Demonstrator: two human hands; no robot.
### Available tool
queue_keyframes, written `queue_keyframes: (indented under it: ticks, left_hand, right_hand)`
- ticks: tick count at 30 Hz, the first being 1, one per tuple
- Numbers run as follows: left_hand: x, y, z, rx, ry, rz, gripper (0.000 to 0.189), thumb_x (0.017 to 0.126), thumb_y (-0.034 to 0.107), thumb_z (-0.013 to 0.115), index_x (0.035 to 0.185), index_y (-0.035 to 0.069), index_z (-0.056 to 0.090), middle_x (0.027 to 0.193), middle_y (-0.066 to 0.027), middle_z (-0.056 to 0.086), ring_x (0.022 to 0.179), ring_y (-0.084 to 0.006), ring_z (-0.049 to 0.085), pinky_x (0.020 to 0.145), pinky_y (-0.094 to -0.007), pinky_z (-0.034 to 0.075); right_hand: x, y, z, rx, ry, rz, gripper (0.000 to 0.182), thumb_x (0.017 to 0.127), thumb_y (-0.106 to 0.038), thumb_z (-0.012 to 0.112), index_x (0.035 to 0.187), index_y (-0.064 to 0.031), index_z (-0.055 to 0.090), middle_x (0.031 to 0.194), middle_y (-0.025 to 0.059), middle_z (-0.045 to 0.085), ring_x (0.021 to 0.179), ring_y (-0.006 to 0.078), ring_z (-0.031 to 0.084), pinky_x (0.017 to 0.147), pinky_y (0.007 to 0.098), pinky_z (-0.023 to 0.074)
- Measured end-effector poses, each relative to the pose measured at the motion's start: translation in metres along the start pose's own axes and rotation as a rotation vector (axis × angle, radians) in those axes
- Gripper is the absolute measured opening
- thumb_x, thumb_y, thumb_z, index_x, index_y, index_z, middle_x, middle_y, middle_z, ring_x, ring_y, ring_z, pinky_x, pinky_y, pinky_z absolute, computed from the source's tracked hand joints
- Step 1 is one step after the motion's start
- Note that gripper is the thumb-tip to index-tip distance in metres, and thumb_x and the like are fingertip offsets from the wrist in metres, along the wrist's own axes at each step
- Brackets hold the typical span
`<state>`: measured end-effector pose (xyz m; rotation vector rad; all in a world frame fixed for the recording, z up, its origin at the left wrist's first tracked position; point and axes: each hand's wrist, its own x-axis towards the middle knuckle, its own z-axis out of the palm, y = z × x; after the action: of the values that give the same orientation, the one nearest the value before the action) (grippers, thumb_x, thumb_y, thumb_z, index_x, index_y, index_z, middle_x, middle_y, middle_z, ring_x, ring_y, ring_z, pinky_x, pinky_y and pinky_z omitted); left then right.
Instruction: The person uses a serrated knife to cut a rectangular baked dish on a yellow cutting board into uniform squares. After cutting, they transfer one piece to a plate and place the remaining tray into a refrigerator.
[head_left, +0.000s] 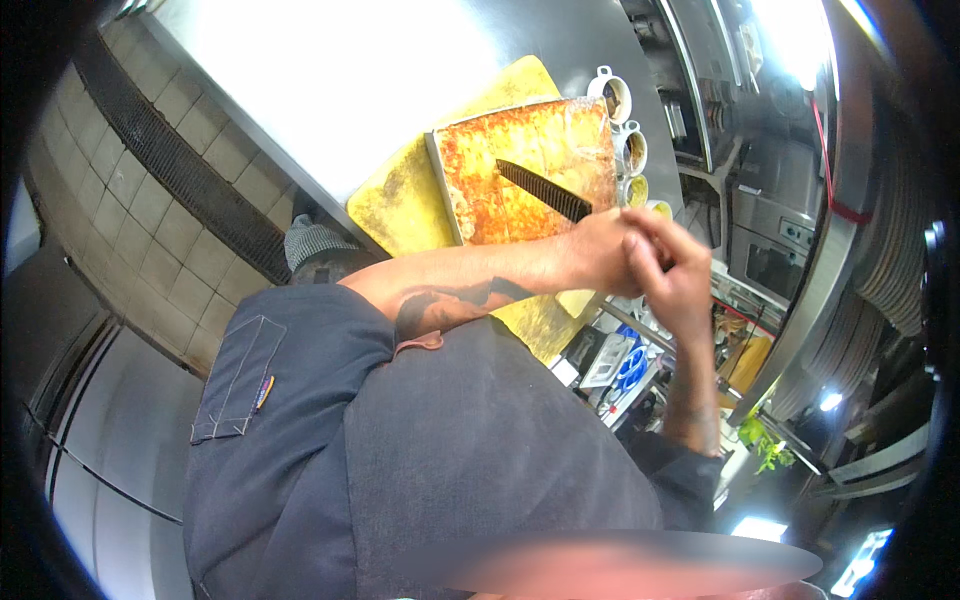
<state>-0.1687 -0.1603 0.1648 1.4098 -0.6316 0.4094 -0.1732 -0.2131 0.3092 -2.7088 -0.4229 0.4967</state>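
My left hand (604, 244) reaches across from the left, its forearm passing over the near side of a tray (444, 184). Out of this hand runs a knife (544, 189) with a dark, ridged blade, its tip pointing up and left; the handle is hidden. My right hand (684, 281) comes from the lower right, fingers and thumb curled against the end of the left hand; whether it grips anything is unclear. Beneath the blade, a browned, flat baked dish (525, 139) fills the tray. Under that lies a stained yellow cutting board (397, 199).
White handled cups (619, 97) line the tray's right side, several of them with contents. The metal counter (532, 30) glares at upper left. Beyond are an oven (765, 255), stacked plates (889, 277) and a cluttered shelf holding a blue item (631, 366). A grate (180, 150) crosses the tiled floor.
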Motion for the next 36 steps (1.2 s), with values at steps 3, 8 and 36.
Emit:
queue_keyframes:
  ticks: [3, 8, 36]
  left_hand:
    - [-0.044, -0.001, 0.037, 0.008, -0.050, 0.048, 0.012, 0.073, 0.024, 0.067, 0.077, 0.012, 0.068, 0.077, -0.0093, 0.067, 0.074, -0.0304, 0.068, 0.060, -0.0423, 0.056]
    - [-0.099, -0.005, 0.057, 0.137, -0.444, -0.024, 0.015, 0.073, 0.029, 0.066, 0.073, 0.014, 0.067, 0.072, -0.0098, 0.066, 0.070, -0.0331, 0.069, 0.058, -0.0435, 0.056]
    - [0.040, 0.030, -0.056, -0.029, 0.186, -0.184, 0.018, 0.080, 0.020, 0.076, 0.079, 0.003, 0.069, 0.068, -0.0116, 0.068, 0.062, -0.0207, 0.066, 0.056, -0.0347, 0.053]
  right_hand:
    - [-0.054, 0.048, 0.037, 0.067, 0.147, -0.081, 0.030, 0.085, -0.007, 0.067, 0.114, -0.0016, 0.070, 0.115, 0.0180, 0.070, 0.111, 0.0301, 0.067, 0.098, 0.0366, 0.0504]
    - [-0.112, 0.111, 0.115, 0.219, 0.384, -0.166, 0.031, 0.085, -0.007, 0.070, 0.115, -0.0001, 0.069, 0.117, 0.0197, 0.069, 0.113, 0.0320, 0.066, 0.099, 0.0389, 0.0498]
    - [0.003, 0.016, 0.005, 0.701, 0.475, -0.368, 0.037, 0.104, -0.030, 0.053, 0.125, -0.0020, 0.065, 0.122, 0.0111, 0.068, 0.108, 0.0156, 0.064, 0.095, 0.0316, 0.0485]
